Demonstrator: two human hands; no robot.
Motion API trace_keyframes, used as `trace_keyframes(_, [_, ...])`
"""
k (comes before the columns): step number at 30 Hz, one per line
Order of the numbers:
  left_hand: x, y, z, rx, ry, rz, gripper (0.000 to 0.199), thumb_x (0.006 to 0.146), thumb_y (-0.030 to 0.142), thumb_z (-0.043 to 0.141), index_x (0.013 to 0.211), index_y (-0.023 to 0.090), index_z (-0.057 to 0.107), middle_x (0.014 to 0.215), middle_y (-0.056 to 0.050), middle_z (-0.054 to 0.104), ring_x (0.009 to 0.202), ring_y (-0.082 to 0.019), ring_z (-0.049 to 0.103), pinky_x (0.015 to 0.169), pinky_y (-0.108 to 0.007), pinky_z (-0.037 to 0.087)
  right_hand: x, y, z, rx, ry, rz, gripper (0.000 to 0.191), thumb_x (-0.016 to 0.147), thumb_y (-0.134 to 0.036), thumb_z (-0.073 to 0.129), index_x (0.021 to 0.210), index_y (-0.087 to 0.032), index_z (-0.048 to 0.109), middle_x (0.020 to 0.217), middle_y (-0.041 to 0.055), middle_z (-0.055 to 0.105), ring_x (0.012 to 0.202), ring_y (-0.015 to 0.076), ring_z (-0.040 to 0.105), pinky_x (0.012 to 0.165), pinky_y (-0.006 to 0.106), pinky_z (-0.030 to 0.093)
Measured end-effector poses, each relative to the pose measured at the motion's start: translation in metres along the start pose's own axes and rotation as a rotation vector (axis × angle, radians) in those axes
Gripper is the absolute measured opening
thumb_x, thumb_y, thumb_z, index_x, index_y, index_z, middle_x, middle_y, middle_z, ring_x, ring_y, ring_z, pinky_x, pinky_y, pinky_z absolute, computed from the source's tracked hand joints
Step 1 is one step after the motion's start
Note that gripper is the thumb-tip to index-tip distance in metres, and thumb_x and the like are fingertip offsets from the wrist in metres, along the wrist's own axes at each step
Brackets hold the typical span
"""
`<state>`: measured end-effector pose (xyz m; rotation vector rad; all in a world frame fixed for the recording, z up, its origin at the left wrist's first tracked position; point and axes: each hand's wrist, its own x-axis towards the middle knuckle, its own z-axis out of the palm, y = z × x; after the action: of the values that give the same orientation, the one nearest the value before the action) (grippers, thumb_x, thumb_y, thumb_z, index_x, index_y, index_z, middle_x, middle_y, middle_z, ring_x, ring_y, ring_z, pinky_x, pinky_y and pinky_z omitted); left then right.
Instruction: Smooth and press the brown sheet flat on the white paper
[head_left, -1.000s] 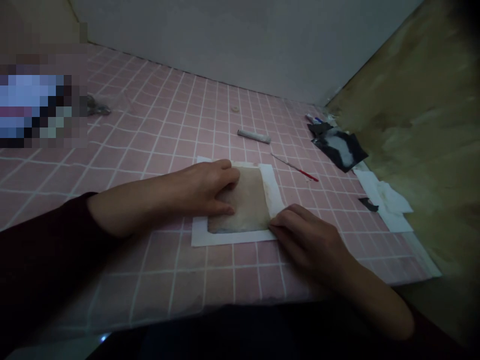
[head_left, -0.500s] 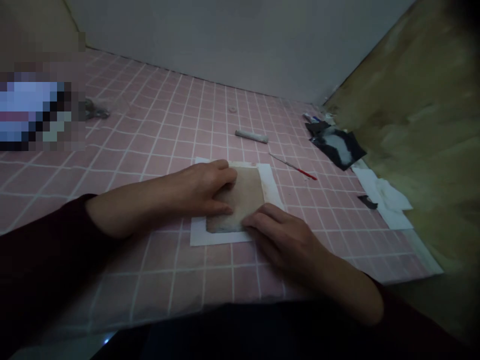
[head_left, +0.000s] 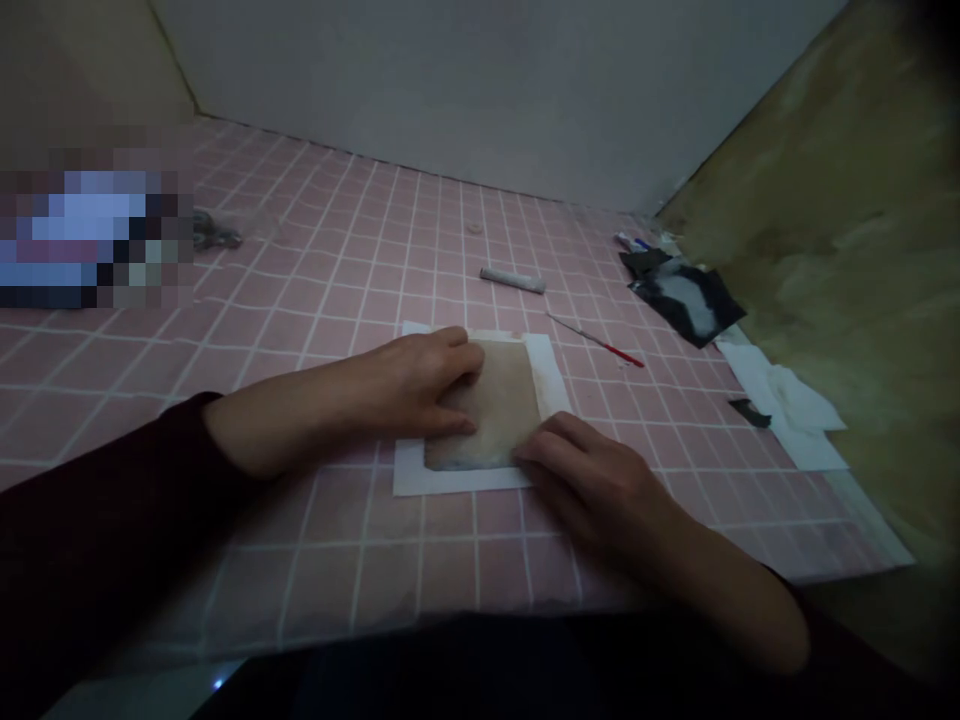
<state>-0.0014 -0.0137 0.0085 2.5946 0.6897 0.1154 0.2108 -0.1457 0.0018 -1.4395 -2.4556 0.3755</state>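
A tan rectangular sheet [head_left: 499, 395] lies flat on a larger white paper [head_left: 409, 482], near the front of the table. My left hand [head_left: 439, 380] rests on the tan sheet's left side, its thumb and fingers apart. At the sheet's lower right corner is my right hand [head_left: 574, 465], its fingers pressed together; what they grip there, if anything, is too small to make out. Beyond the paper lie a grey tube-like stick [head_left: 512, 281] and a thin tool with a red handle [head_left: 619, 353].
The pink checked tablecloth [head_left: 337, 510] covers the table. At the right, black sheet pieces [head_left: 694, 305], white papers [head_left: 795, 400] and a small dark scrap [head_left: 750, 412] lie beside the wall. A pixelated bright object [head_left: 82, 235] is at the left.
The view has shifted a little, so everything appears slightly farther right and lower. My right hand has slid slightly rightward along the tan sheet's lower edge. My left hand stays on the sheet.
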Motion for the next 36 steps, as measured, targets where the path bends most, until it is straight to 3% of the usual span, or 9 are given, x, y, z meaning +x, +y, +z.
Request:
trace_keyframes(4, [0.0, -0.001, 0.0, 0.004, -0.013, 0.005, 0.031, 0.076, 0.045, 0.061, 0.089, 0.019, 0.049, 0.092, -0.001, 0.048, 0.071, -0.011, 0.048, 0.061, -0.025, 0.035, -0.003, 0.004, -0.002, -0.042, 0.055, 0.05, 0.016, 0.087, -0.008, 0.046, 0.092, -0.016, 0.059, 0.086, 0.0051, 0.053, 0.073, 0.0135, 0.051, 0.066, 0.026, 0.045])
trace_keyframes(9, [0.0, -0.001, 0.001, 0.005, 0.001, -0.008, 0.032, 0.077, 0.044, 0.06, 0.095, 0.02, 0.05, 0.093, -0.001, 0.049, 0.074, -0.012, 0.05, 0.062, -0.025, 0.036, 0.002, -0.001, 0.002, 0.034, 0.03, -0.07, 0.023, 0.084, -0.002, 0.044, 0.095, -0.015, 0.06, 0.089, 0.0064, 0.054, 0.075, 0.0143, 0.052, 0.068, 0.026, 0.047])
trace_keyframes(14, [0.001, 0.0, 0.0, 0.006, -0.017, -0.012, 0.032, 0.076, 0.046, 0.061, 0.09, 0.019, 0.05, 0.091, 0.0, 0.049, 0.072, -0.011, 0.048, 0.061, -0.025, 0.035, -0.007, 0.003, -0.001, 0.003, 0.057, 0.022, 0.023, 0.085, -0.003, 0.046, 0.099, -0.015, 0.059, 0.089, 0.0052, 0.054, 0.076, 0.0132, 0.053, 0.068, 0.025, 0.046])
trace_keyframes(21, [0.0, 0.002, -0.002, 0.001, -0.003, -0.013, 0.031, 0.077, 0.044, 0.06, 0.094, 0.019, 0.051, 0.094, -0.001, 0.049, 0.074, -0.012, 0.049, 0.062, -0.025, 0.036, -0.002, -0.004, 0.002, -0.001, -0.003, 0.005, 0.014, 0.086, -0.005, 0.046, 0.089, -0.014, 0.057, 0.083, 0.0043, 0.052, 0.071, 0.0136, 0.05, 0.065, 0.026, 0.044])
trace_keyframes(26, [0.0, 0.001, -0.001, -0.002, -0.017, -0.016, 0.03, 0.076, 0.045, 0.06, 0.088, 0.019, 0.05, 0.092, 0.0, 0.049, 0.071, -0.011, 0.048, 0.061, -0.025, 0.036, -0.011, 0.003, -0.003, -0.044, 0.041, 0.082, 0.013, 0.09, -0.012, 0.046, 0.091, -0.016, 0.058, 0.085, 0.0045, 0.054, 0.072, 0.0132, 0.051, 0.065, 0.025, 0.044])
trace_keyframes(31, [0.0, 0.001, -0.001, -0.005, -0.005, -0.021, 0.032, 0.077, 0.046, 0.059, 0.091, 0.019, 0.05, 0.093, -0.001, 0.049, 0.072, -0.012, 0.048, 0.061, -0.026, 0.036, -0.003, -0.004, 0.003, 0.021, 0.033, -0.006, 0.019, 0.088, -0.007, 0.044, 0.096, -0.015, 0.059, 0.089, 0.0064, 0.056, 0.075, 0.0143, 0.053, 0.068, 0.027, 0.047])
trace_keyframes(36, [0.0, 0.002, -0.001, -0.009, -0.019, -0.007, 0.031, 0.077, 0.047, 0.059, 0.087, 0.019, 0.049, 0.091, -0.001, 0.048, 0.07, -0.011, 0.047, 0.059, -0.025, 0.034, -0.008, 0.0, -0.001, -0.022, 0.054, 0.05, 0.018, 0.089, -0.01, 0.044, 0.095, -0.017, 0.059, 0.089, 0.0061, 0.056, 0.075, 0.0144, 0.054, 0.067, 0.027, 0.047])
